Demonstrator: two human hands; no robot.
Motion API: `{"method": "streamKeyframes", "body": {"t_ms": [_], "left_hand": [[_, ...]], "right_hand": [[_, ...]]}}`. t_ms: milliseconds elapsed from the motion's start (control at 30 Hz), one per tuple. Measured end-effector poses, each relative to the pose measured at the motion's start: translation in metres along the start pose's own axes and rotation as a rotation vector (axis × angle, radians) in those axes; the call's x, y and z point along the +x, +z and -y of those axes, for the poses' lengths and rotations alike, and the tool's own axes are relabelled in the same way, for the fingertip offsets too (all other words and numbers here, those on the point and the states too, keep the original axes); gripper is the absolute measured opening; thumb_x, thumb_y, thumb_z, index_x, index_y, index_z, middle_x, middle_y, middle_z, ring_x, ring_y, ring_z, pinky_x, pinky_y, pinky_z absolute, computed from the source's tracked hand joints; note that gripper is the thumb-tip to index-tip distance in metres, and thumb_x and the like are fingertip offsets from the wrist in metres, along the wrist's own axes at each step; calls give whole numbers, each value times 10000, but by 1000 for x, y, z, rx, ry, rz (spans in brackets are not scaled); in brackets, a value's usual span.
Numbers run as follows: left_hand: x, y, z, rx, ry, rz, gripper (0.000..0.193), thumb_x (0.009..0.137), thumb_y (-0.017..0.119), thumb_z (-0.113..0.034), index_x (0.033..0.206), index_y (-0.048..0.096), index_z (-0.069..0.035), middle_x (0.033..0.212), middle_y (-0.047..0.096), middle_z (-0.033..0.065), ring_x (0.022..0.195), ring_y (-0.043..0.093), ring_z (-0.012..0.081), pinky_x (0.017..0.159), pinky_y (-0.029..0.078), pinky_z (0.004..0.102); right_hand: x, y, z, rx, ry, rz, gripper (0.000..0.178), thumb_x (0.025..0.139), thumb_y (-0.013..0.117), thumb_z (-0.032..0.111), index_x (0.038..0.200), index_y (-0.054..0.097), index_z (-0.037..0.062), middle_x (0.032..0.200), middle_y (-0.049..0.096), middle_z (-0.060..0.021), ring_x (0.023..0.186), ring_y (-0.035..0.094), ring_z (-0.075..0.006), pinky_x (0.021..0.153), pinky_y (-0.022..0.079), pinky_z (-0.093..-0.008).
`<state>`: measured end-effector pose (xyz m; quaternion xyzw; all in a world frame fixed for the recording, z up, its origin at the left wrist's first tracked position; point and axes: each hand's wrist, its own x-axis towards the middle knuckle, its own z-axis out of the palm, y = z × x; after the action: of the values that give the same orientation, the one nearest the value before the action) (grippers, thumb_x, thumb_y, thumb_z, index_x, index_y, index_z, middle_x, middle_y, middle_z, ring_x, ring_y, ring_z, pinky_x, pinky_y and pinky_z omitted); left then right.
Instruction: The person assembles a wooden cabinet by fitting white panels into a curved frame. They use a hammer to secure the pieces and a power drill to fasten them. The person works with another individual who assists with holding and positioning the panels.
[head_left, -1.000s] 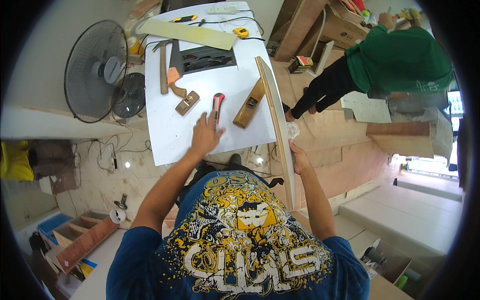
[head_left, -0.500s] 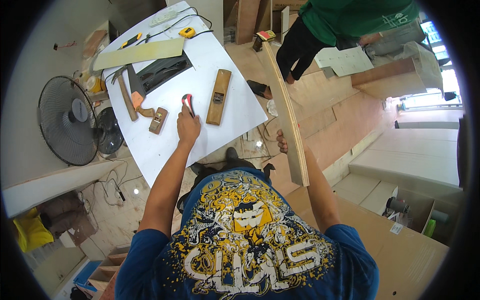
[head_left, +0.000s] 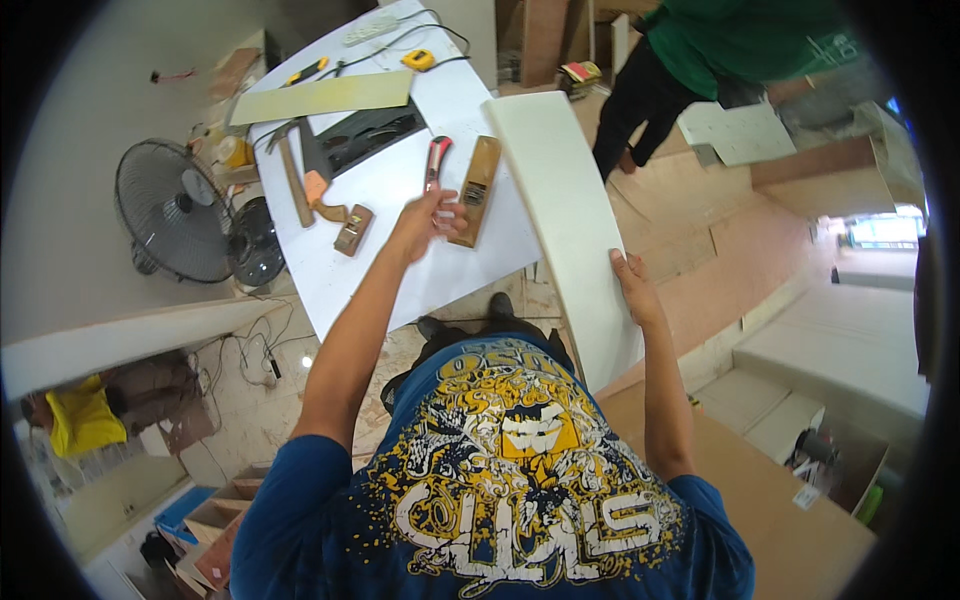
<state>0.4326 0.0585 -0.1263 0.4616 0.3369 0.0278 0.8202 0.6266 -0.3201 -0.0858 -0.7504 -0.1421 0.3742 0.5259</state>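
A long white-faced plywood board (head_left: 565,215) slants down the right side of the table, its broad face turned up. My right hand (head_left: 636,287) grips its right edge, thumb on the face; the other fingers are hidden beneath. My left hand (head_left: 430,222) hovers by the table with its fingers apart and slightly smeared, holding nothing. Just beyond it lies a red and black utility knife (head_left: 437,160). Beside that hand rests a long wooden hand plane (head_left: 477,190), and to its left a small wooden plane (head_left: 353,231).
On the white table (head_left: 345,285) also lie a hammer (head_left: 295,180), a saw (head_left: 322,195), a pale yellow-green strip (head_left: 325,97) and a yellow tape measure (head_left: 419,61). A fan (head_left: 180,210) stands left. A person in green (head_left: 720,60) stands at the far right.
My left hand has let go of the utility knife, which now lies on the table. My right hand has turned the board from edge-on to face-up, against the table's right side.
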Motion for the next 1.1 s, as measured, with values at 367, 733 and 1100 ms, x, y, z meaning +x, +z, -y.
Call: {"method": "streamKeyframes", "body": {"t_ms": [367,733,1100], "left_hand": [[-219,-110,66,-556,339,-526,885,947,419,-713,1524,273,-58,1503,348,217,1328,416,389,1094,373,542],[-270,-169,132,-536,339,-965,759,994,511,-557,1527,284,-66,1483,353,217,1226,478,336,964,458,459],[-266,-222,98,-222,524,-793,655,1035,372,-575,1400,496,-45,1397,523,101,1229,506,245,1016,399,423]], "right_hand": [[40,172,128,-998,-772,416,490,906,614,541,977,640,57,816,685,-185,784,676,-364,671,512,-470],[11,275,125,-1084,-1145,530,324,862,668,412,920,637,95,890,646,-62,887,652,-260,791,471,-415],[1,252,112,-1155,-841,354,380,792,774,281,1105,667,93,1070,634,-64,1092,599,-258,1004,370,-477]]}}
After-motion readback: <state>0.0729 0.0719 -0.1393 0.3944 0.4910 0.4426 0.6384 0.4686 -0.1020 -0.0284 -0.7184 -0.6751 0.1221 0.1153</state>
